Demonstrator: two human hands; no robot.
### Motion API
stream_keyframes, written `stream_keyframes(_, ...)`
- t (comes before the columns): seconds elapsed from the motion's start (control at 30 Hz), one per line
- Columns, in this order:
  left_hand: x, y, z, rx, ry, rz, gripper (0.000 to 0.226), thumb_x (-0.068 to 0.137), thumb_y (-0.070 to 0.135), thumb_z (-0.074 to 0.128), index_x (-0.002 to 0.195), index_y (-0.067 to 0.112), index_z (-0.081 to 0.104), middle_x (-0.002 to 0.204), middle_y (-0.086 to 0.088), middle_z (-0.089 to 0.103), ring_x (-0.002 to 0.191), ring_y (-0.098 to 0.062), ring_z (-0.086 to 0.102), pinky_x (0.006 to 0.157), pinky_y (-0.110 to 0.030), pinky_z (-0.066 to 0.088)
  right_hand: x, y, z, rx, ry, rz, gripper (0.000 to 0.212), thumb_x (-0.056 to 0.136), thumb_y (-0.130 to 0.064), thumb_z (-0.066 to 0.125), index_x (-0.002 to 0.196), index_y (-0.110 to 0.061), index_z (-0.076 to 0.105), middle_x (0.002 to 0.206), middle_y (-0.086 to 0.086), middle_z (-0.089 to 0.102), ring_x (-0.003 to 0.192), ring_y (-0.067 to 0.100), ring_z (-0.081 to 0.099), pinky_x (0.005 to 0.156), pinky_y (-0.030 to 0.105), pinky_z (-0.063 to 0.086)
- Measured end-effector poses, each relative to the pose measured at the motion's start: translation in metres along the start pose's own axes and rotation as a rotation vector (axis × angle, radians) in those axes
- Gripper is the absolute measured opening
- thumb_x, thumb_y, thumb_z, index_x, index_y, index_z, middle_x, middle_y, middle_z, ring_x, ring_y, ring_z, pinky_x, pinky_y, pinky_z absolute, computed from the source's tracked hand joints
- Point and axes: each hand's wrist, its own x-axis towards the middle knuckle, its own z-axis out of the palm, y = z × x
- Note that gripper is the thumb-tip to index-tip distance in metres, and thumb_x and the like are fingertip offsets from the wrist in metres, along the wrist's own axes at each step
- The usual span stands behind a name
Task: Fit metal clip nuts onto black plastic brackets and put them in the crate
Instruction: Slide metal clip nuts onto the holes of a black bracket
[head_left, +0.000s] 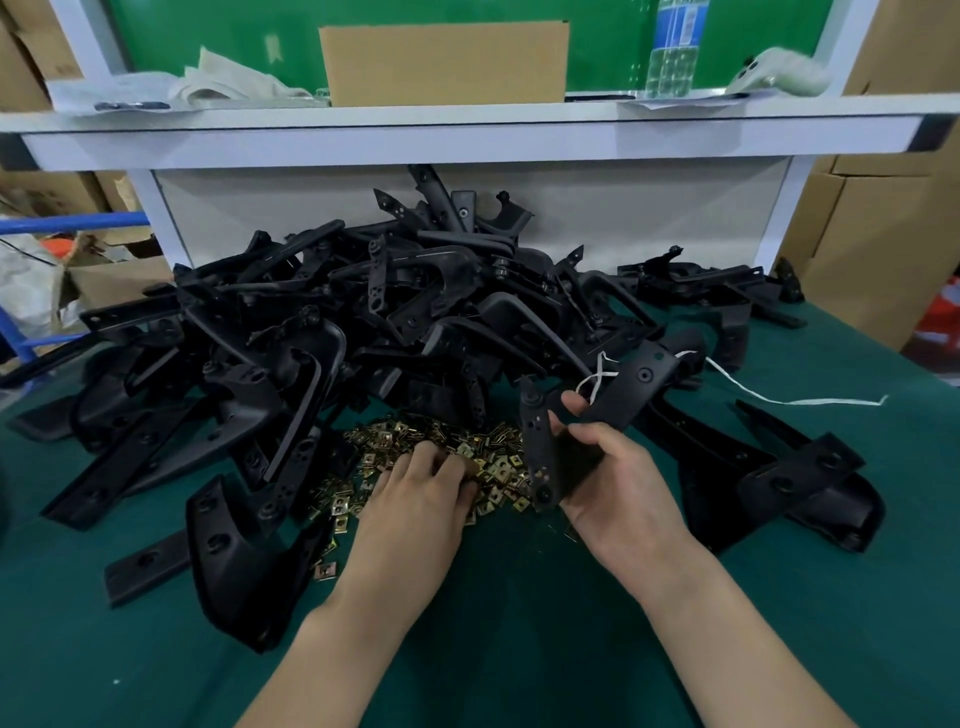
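A big heap of black plastic brackets (363, 312) covers the back of the green table. In front of it lies a scatter of small brass-coloured clip nuts (436, 441). My left hand (421, 499) reaches into the clip nuts with curled fingers and pinches at one; the nut itself is mostly hidden under the fingers. My right hand (618, 483) grips one black bracket (613, 400) and holds it raised above the table, its long arm pointing up and to the right. No crate is in view.
More brackets (789, 467) lie to the right of my right hand. A white cord (779, 397) trails across the green table cover (519, 597). A white shelf (467, 130) with a cardboard box (441, 62) and a water bottle (672, 47) runs behind the heap.
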Motion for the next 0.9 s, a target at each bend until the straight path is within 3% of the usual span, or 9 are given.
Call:
stream_keyframes(0.33,0.003,0.0,0.0,-0.202,0.078,-0.028,0.02,0.101,0.026,0.055,0.115,0.015,0.065,0.111,0.003,0.054,0.096,-0.017,0.059,0.081,-0.025,0.047,-0.002,-0.002,0.002,0.083,0.053,0.013,0.02,0.092,-0.01,0.055,0.093,-0.02,0.072,0.093,0.004,0.071,0.077,0.018,0.071,0.055,0.029,0.056)
stream_keyframes(0.53,0.002,0.004,-0.004,-0.039,0.188,0.012,0.013,0.1,0.026,0.057,0.106,0.022,0.068,0.1,0.008,0.063,0.093,-0.018,0.059,0.086,-0.034,0.043,-0.003,-0.004,0.004,0.097,0.069,0.008,0.019,0.092,-0.008,0.053,0.099,-0.019,0.067,0.088,0.003,0.07,0.078,0.018,0.07,0.058,0.03,0.057)
stream_keyframes(0.57,0.002,0.005,-0.005,-0.088,0.225,0.009,0.013,0.1,0.027,0.055,0.106,0.023,0.067,0.1,0.01,0.063,0.093,-0.015,0.058,0.086,-0.032,0.042,-0.004,-0.004,0.005,0.095,0.068,0.006,0.019,0.092,-0.009,0.053,0.099,-0.019,0.067,0.088,0.002,0.07,0.078,0.018,0.07,0.058,0.03,0.057)
stream_keyframes(0.63,0.0,0.012,-0.011,-0.403,0.252,-0.074,0.017,0.101,0.036,0.051,0.108,0.03,0.065,0.093,0.019,0.063,0.088,-0.003,0.057,0.078,-0.02,0.043,-0.005,-0.004,0.005,0.067,0.064,-0.003,0.019,0.093,-0.01,0.052,0.102,-0.02,0.066,0.088,0.002,0.071,0.078,0.018,0.071,0.058,0.03,0.057)
stream_keyframes(0.73,-0.002,0.025,-0.018,-0.967,0.013,-0.169,0.027,0.094,0.052,0.049,0.11,0.039,0.066,0.076,0.022,0.064,0.073,0.005,0.059,0.067,-0.011,0.045,-0.007,-0.003,0.006,-0.031,0.053,-0.033,0.02,0.096,-0.012,0.051,0.109,-0.021,0.063,0.09,0.001,0.072,0.079,0.018,0.072,0.061,0.032,0.058)
stream_keyframes(0.8,-0.004,0.033,-0.017,-1.04,-0.108,-0.116,0.024,0.095,0.046,0.05,0.108,0.036,0.068,0.068,0.016,0.061,0.068,0.001,0.057,0.066,-0.014,0.047,-0.008,-0.002,0.007,-0.104,0.052,-0.062,0.021,0.096,-0.013,0.052,0.112,-0.021,0.062,0.091,0.001,0.072,0.082,0.021,0.072,0.068,0.038,0.058)
stream_keyframes(0.9,-0.005,0.042,-0.012,-1.079,-0.115,-0.125,0.015,0.101,0.026,0.053,0.1,0.025,0.068,0.066,0.017,0.057,0.065,-0.003,0.055,0.064,-0.019,0.048,-0.008,-0.002,0.01,-0.173,0.088,-0.09,0.021,0.097,-0.011,0.051,0.112,-0.02,0.063,0.09,0.003,0.073,0.083,0.024,0.072,0.068,0.04,0.059)
